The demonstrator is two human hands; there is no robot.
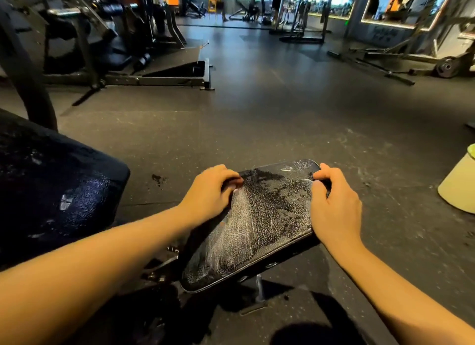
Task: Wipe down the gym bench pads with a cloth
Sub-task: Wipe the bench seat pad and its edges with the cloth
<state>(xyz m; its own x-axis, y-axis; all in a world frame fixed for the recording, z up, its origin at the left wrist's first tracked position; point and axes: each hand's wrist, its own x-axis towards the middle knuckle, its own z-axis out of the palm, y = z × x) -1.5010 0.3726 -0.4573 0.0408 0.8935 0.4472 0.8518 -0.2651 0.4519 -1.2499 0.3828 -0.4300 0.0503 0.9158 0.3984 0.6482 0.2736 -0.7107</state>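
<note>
While our left grip (213, 190) and right grip (334, 203) each pinch an edge of the thin, net-like cloth (244, 211), fingers curled down on it, we hold it stretched flat over the seat pad (304, 166). We judge the wipe partway done: this pad looks wet and streaked, and the larger back pad (64, 185) on our left glistens, though whether it is finished we cannot tell. Both forearms reach forward, wrists low, at opposite pad edges.
</note>
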